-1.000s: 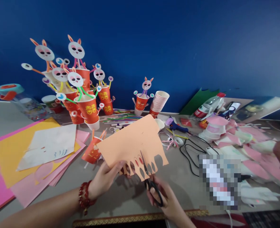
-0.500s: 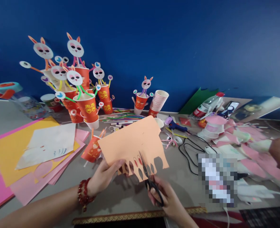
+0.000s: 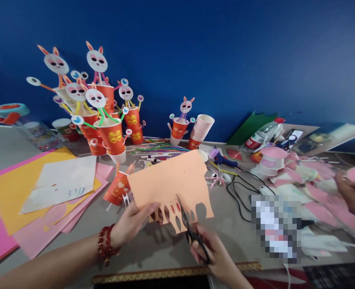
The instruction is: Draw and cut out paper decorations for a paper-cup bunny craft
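Note:
My left hand (image 3: pixel 138 220) pinches the lower left edge of a sheet of orange paper (image 3: pixel 168 176), thumb on top. Black-handled scissors (image 3: pixel 198 243) are in my right hand (image 3: pixel 209 247), fingers through the loops. Their blades (image 3: pixel 183 208) lie at the sheet's lower edge, beside two drawn ear shapes (image 3: pixel 175 206) with red centres. Several ear-shaped holes and a larger rounded notch line that edge. Behind the sheet's left side, a red paper cup (image 3: pixel 117 188) with straws lies tilted on the table.
Rabbit figures on red cups (image 3: pixel 110 134) stand at the back left, near a cup stack (image 3: pixel 203 126). Coloured paper (image 3: pixel 3 188) lies left. A glue gun (image 3: pixel 222 156) with black cord is right of centre. At far right, another person's hand (image 3: pixel 352 196) holds a pink piece.
The orange sheet has shifted slightly down, with the scissors still at the drawn ears. The other person's hand at far right has moved a little left.

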Demonstrator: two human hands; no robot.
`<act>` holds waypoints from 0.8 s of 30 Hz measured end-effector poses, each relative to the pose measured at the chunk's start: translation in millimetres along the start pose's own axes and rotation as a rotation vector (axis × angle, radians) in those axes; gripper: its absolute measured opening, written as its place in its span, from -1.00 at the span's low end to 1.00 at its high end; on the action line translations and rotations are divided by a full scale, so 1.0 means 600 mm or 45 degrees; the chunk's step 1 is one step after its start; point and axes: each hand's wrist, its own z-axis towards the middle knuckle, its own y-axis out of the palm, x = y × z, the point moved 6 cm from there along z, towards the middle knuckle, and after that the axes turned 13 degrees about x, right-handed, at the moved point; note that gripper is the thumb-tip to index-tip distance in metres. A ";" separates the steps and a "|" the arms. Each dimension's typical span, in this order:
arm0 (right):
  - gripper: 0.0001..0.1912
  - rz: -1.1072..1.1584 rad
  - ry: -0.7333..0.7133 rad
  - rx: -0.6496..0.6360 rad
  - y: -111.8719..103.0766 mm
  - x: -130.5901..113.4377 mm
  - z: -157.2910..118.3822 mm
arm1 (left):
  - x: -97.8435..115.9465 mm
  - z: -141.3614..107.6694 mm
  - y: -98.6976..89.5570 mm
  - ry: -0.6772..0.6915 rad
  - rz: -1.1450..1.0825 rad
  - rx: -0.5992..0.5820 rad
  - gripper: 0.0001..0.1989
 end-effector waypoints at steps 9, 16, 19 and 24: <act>-0.47 -0.098 -0.056 -0.096 -0.004 -0.001 -0.005 | -0.008 0.002 -0.003 -0.019 0.018 -0.039 -0.57; -0.41 -0.151 -0.034 -0.100 -0.005 0.002 -0.005 | -0.010 -0.001 0.007 -0.039 -0.043 -0.147 -0.62; -0.39 -0.154 -0.015 -0.086 -0.008 0.008 -0.005 | -0.010 -0.002 0.008 -0.051 -0.070 -0.134 -0.65; -0.45 -0.084 -0.038 -0.097 -0.009 0.005 -0.008 | -0.004 -0.001 0.009 -0.043 -0.084 -0.139 -0.65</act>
